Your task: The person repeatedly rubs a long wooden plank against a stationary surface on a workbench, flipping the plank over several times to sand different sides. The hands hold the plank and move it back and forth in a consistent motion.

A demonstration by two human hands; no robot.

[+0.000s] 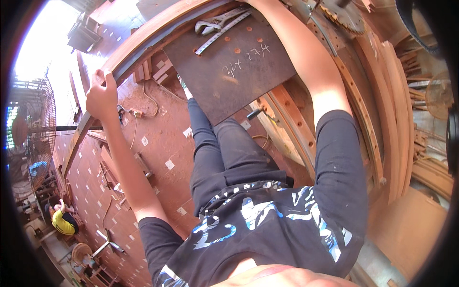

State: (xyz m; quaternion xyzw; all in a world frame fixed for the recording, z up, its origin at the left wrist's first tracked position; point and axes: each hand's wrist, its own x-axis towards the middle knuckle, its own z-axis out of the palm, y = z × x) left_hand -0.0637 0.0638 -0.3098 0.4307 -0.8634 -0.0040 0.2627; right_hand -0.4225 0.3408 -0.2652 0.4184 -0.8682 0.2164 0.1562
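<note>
My left hand [102, 94] is closed around a long curved wooden piece [143, 36], which arcs from the left up across the top. My right arm stretches to the upper edge; only a sliver of my right hand [250, 2] shows near the far end of the wood, its fingers hidden. Between my arms lies a dark flat board [229, 81] with chalk marks and several small round spots. An adjustable wrench [210, 25] and a steel ruler [224, 32] rest on its far part, beside the curved wood.
A toothed circular saw blade [345, 18] is at the upper right, beyond my right arm. Curved wooden parts [393, 119] stand stacked on the right. A caged fan [33, 131] is at far left. Cables [134, 115] run over the tiled floor. A person in yellow [63, 222] sits lower left.
</note>
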